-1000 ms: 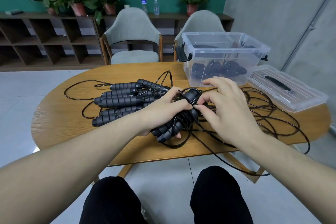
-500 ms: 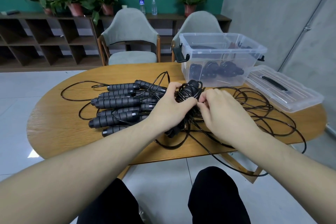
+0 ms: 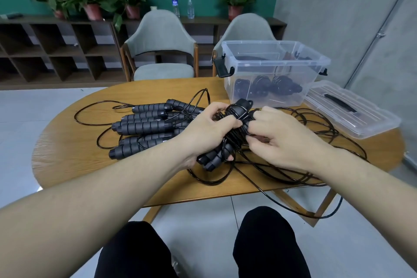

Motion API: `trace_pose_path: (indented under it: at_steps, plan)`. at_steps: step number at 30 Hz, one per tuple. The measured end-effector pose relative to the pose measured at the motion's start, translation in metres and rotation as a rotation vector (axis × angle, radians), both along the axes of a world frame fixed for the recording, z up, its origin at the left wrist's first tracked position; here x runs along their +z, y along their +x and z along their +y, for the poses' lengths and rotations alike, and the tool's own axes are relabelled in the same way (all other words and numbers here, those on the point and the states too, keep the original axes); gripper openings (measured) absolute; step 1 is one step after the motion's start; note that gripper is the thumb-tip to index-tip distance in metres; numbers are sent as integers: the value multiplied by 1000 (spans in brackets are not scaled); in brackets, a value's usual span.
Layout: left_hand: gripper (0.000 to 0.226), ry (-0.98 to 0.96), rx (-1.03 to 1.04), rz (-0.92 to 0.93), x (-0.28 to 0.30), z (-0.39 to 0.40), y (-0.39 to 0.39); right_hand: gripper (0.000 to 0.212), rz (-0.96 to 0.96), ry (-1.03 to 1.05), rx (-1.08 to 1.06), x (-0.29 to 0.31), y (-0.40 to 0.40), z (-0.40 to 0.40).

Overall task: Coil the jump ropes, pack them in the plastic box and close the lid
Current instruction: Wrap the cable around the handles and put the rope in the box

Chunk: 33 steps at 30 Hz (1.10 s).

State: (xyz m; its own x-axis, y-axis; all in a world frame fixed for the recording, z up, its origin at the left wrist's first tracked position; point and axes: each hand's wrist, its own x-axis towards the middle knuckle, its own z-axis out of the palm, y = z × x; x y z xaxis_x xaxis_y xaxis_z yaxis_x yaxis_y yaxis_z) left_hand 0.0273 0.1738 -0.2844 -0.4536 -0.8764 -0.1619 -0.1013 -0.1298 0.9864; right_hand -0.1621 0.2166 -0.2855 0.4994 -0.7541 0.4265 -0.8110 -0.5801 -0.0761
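— While the left hand [image 3: 204,130] grips the handles and the right hand [image 3: 282,136] pinches the cord, is that jump rope [image 3: 234,128] slippery?
— Springy, likely; held above the table [image 3: 67,153], keep the wraps clamped.

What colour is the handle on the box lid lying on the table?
Black, on a clear lid; shown in the head view.

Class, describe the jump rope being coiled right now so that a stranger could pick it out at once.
Start at the round wooden table, in front of the clear plastic box. Between the left hand and right hand sits one jump rope bundle. Unlike the loose handles lying to its left, its cord is wound tightly round its handles.
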Motion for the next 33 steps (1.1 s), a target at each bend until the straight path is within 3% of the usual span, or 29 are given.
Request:
trace_pose_path:
  at_steps: [5,10,13,15,19,24,30,33]
  plan:
    - [20,153,-28,79,-10,8,-10,33,19,-92,139,-2,-7,1]
    - [13,239,-4,170,-10,5,-13,39,-14,-50,-13,-2,-10,-5]
    - [47,255,-35,164,-12,3,-13,37,-123,-1,12,-7,-9,-7]
    - [58,266,-23,166,-15,2,-15,35,-174,-4,36,-12,-7,-8]
    - [57,281,30,176,-19,1,-22,40,-227,-72,65,-20,-2,-12]
    - [52,287,18,139,-18,-2,-24,39,-114,-189,155,-18,-8,-14]
    - [59,320,-91,68,-1,-14,-21,29,-183,-284,-156,-18,-14,-15]
    - [71,304,-53,87,5,-21,-25,24,-275,-206,-244,-14,-9,-12]
